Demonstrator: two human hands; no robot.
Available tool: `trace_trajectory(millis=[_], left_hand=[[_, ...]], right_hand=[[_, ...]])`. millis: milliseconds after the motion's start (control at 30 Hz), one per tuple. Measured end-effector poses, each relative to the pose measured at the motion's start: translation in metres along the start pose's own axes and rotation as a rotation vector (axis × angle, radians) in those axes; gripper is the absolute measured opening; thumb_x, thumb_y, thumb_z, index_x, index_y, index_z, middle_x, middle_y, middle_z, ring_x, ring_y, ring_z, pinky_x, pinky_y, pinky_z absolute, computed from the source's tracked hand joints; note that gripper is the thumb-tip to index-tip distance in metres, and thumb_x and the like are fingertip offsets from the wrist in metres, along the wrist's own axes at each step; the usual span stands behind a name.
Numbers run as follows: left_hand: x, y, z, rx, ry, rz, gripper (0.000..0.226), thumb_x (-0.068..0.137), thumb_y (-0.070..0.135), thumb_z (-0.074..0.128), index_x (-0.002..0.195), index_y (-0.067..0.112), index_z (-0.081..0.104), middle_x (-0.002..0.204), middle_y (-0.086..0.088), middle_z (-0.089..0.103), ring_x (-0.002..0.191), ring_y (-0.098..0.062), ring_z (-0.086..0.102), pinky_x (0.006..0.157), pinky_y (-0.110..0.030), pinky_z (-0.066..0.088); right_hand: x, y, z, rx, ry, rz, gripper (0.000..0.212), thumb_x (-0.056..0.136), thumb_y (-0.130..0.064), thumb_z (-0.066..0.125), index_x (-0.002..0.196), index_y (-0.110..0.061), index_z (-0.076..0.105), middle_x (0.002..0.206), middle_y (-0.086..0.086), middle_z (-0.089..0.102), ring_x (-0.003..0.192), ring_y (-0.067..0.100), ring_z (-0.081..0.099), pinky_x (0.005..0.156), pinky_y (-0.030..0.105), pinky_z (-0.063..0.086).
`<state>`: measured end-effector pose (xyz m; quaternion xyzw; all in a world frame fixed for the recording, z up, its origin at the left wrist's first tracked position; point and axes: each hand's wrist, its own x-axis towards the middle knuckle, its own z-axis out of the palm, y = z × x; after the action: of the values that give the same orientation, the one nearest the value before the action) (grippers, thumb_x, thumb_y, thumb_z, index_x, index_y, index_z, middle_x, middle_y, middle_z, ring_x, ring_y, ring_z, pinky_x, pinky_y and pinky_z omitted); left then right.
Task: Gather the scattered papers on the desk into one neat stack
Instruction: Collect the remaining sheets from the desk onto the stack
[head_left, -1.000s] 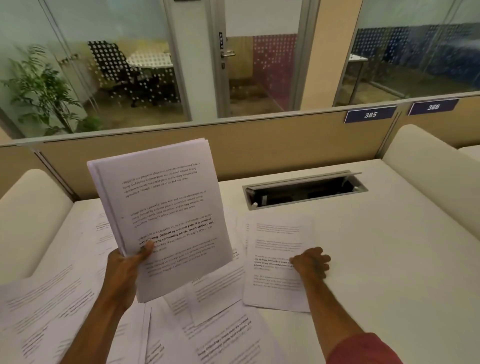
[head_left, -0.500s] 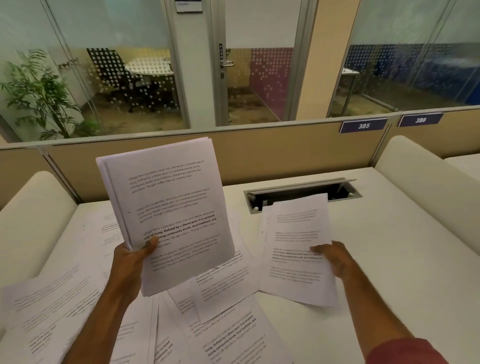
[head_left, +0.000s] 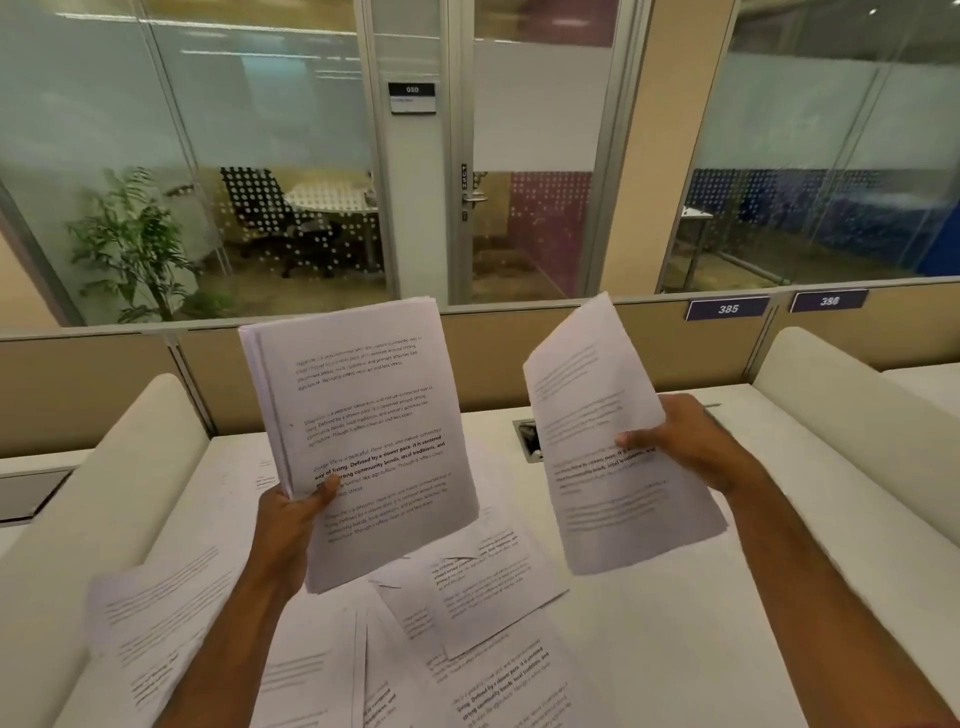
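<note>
In our left grip we hold a thick stack of papers up off the desk, thumb pressed on the front page and fingers shut behind it. Our right grip is closed on a loose sheet, held up in the air well to the right of the stack. We think the step now is adding this sheet to the stack. Next we need to bring the right grip over to the left one, lay the sheet on the stack and line up the edges. Below both grips, more scattered sheets lie on the desk, some on top of each other and turned different ways, so there is more to pick up. Just behind the right grip is a cable slot in the desk. Nothing stands between our two grips, so the way looks free.
</note>
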<state>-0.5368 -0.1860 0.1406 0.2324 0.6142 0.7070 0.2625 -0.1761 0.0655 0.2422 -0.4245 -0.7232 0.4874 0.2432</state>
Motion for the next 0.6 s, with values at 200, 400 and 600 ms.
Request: trace_trajectory(millis=[200, 400, 600], left_hand=[[-0.005, 0.012, -0.020, -0.051, -0.004, 0.008, 0.020, 0.089, 0.013, 0.072, 0.109, 0.016, 0.070, 0.100, -0.003, 0.079, 0.085, -0.033, 0.075, 0.071, -0.049, 0.063], [-0.021, 0.029, -0.018, -0.149, -0.082, 0.003, 0.021, 0.090, 0.011, 0.070, 0.111, 0.015, 0.070, 0.101, -0.005, 0.080, 0.084, -0.029, 0.077, 0.061, -0.040, 0.064], [-0.044, 0.040, -0.003, -0.167, -0.200, -0.022, 0.039, 0.072, 0.028, 0.084, 0.105, 0.011, 0.075, 0.107, -0.017, 0.077, 0.095, -0.041, 0.074, 0.076, -0.053, 0.062]], right_hand=[[-0.028, -0.078, 0.009, 0.257, -0.169, -0.205, 0.029, 0.076, -0.020, 0.083, 0.103, -0.028, 0.076, 0.106, 0.007, 0.077, 0.089, 0.031, 0.076, 0.063, 0.037, 0.062], [-0.025, -0.078, 0.053, 0.523, -0.258, -0.176, 0.040, 0.082, -0.010, 0.075, 0.121, -0.012, 0.069, 0.121, 0.021, 0.069, 0.109, 0.043, 0.068, 0.080, 0.051, 0.060], [-0.025, -0.050, 0.116, 0.678, -0.303, -0.071, 0.040, 0.086, -0.012, 0.074, 0.125, -0.005, 0.067, 0.126, 0.023, 0.067, 0.112, 0.041, 0.067, 0.086, 0.046, 0.059]])
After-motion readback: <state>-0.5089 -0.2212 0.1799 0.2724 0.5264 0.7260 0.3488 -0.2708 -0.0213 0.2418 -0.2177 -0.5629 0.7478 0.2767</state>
